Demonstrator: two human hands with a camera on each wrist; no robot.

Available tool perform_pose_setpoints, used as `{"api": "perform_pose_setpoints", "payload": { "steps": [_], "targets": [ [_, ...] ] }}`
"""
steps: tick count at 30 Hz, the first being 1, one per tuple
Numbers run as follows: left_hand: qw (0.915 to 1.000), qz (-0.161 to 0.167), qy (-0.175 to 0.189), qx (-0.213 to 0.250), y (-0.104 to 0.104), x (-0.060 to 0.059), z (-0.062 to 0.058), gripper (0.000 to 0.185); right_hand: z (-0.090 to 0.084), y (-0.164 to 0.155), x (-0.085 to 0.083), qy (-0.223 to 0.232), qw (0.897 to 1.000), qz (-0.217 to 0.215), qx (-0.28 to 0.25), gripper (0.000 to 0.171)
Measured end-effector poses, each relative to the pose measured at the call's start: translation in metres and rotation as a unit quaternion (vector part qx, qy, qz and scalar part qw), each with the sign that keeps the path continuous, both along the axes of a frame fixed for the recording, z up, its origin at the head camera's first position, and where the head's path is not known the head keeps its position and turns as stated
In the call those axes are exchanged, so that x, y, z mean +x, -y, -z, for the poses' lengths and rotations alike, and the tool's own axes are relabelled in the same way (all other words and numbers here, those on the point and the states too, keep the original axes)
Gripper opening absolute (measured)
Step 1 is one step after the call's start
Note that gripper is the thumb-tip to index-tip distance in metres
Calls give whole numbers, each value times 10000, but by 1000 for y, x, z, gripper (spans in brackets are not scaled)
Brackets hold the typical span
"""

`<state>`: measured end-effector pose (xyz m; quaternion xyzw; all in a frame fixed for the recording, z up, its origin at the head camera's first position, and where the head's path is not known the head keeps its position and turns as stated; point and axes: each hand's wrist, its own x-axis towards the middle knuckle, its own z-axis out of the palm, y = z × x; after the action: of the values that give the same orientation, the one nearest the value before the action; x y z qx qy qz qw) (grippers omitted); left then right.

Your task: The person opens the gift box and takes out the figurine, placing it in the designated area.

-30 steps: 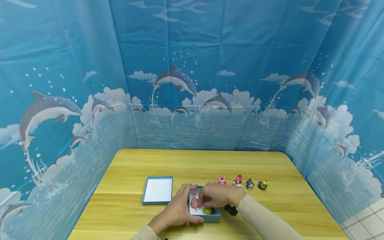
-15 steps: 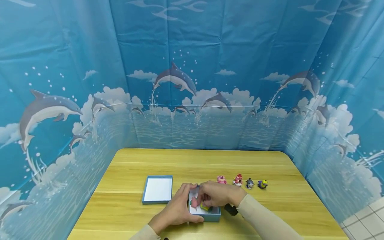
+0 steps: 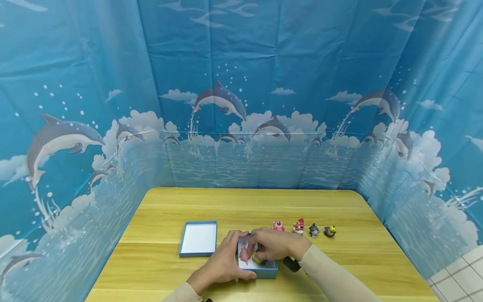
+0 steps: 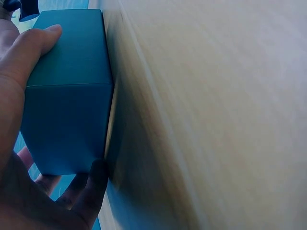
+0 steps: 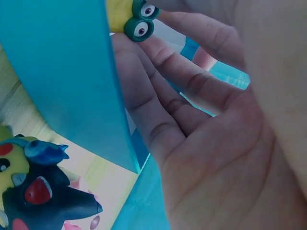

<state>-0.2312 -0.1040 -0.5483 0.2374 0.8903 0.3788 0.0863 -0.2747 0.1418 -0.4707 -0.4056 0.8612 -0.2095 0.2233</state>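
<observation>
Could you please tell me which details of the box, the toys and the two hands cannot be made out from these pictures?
- Head view: the floor of the blue box is mostly covered by the right hand.
- Head view: the yellow toy is largely hidden by fingers.
- Head view: the four figurines are too small for detail.
- Left wrist view: the table is blurred, and the left hand is cut by the edge.
</observation>
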Motion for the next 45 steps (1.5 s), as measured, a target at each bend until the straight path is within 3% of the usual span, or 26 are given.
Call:
{"api": "perform_pose_setpoints", "payload": {
  "steps": [26,45],
  "targets": [
    [10000,8,50,-8,0,-1,0,121,5,-8,4,-283,9994,142,-117,22],
    [10000,12,42,-31,0,1,2,121,10,-12,6,-533,9974,68,-481,20]
  ]
}}
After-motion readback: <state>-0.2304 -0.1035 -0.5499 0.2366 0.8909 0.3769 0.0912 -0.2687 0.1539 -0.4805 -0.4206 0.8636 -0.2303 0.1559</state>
